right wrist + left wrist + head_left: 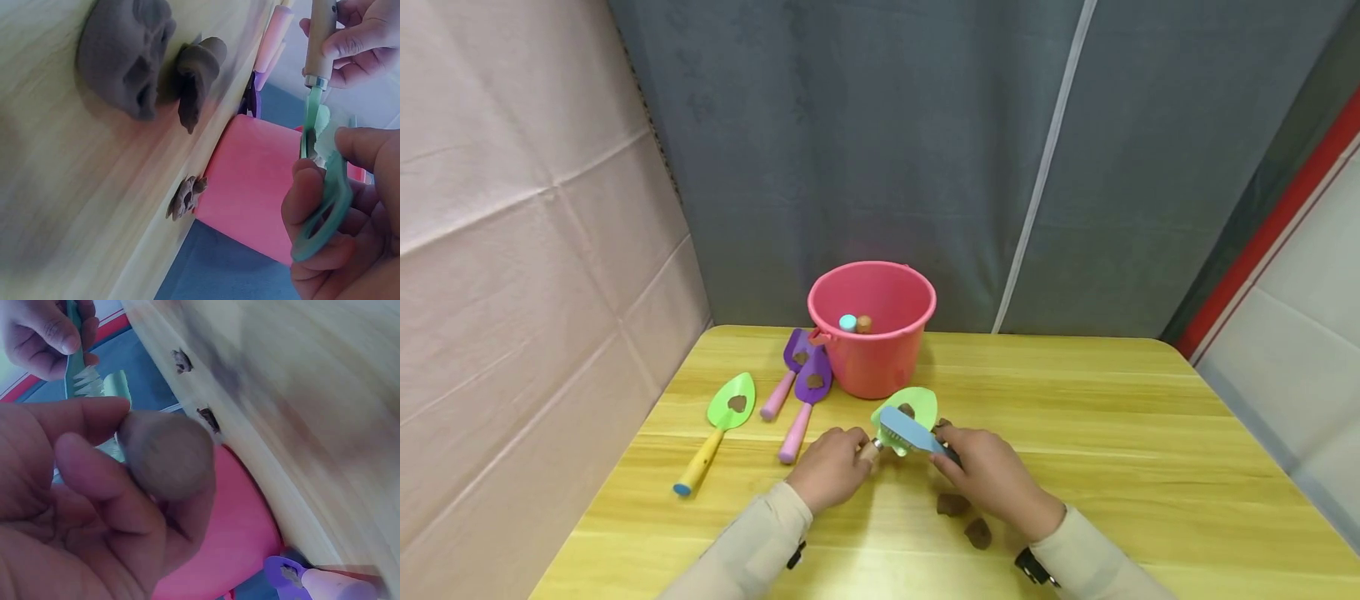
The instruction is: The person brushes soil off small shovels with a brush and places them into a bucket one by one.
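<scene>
My left hand (831, 468) grips the wooden handle (172, 456) of a light green trowel (925, 404), held blade-forward above the table. A brown patch shows on its blade. In my right hand (996, 479) is a blue-green brush (913, 432) with pale bristles (89, 382), lying across the trowel blade and hiding part of it. The right wrist view shows the brush's looped handle (328, 215) between thumb and fingers. Below the right hand, brown clods (953, 504) lie on the table; another clump (186, 199) sits nearer the bucket.
A pink-red bucket (872, 367) stands at the back, with a blue and a brown rounded end showing inside. Left of it lie two purple trowels (814, 375) with pink handles, and a green trowel (730, 400) with a yellow handle. Each blade carries a brown patch.
</scene>
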Tool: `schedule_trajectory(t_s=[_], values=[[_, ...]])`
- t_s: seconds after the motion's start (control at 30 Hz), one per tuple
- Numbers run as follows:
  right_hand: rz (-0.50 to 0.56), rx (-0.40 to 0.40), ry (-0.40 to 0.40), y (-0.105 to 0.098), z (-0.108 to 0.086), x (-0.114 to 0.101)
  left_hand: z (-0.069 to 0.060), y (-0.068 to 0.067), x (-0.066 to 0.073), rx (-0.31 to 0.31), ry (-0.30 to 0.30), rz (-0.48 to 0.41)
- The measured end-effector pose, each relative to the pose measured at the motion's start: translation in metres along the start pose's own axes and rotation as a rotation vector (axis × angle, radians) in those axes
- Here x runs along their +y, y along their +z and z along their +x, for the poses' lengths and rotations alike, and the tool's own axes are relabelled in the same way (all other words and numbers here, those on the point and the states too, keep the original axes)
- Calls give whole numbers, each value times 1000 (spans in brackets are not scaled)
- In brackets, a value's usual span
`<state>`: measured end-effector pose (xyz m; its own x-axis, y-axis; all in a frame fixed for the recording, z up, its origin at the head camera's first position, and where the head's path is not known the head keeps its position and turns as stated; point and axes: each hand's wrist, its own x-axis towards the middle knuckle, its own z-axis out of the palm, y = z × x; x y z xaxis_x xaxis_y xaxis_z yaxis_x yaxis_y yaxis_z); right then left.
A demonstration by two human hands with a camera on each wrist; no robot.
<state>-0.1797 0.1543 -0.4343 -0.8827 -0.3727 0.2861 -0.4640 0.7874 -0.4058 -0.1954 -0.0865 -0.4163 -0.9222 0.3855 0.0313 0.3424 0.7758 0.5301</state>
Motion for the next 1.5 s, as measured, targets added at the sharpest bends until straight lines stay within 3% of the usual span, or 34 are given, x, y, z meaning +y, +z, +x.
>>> schedule_trajectory(t_s=[0.2, 0.37, 0.7, 1.07, 1.5], values=[[-11, -1, -11, 1, 2, -4, 1, -1, 5, -1, 37, -9], [-37, -8, -12, 5, 2, -1, 2, 1, 9, -59, 52, -48], [-97, 13, 30, 9, -1, 13, 2, 6, 8, -117, 26, -67], [-74, -5, 102, 4, 0, 17, 1, 7, 12, -93, 56, -72], [-158, 30, 56, 3, 0, 22, -1, 8, 16, -85, 79, -68]])
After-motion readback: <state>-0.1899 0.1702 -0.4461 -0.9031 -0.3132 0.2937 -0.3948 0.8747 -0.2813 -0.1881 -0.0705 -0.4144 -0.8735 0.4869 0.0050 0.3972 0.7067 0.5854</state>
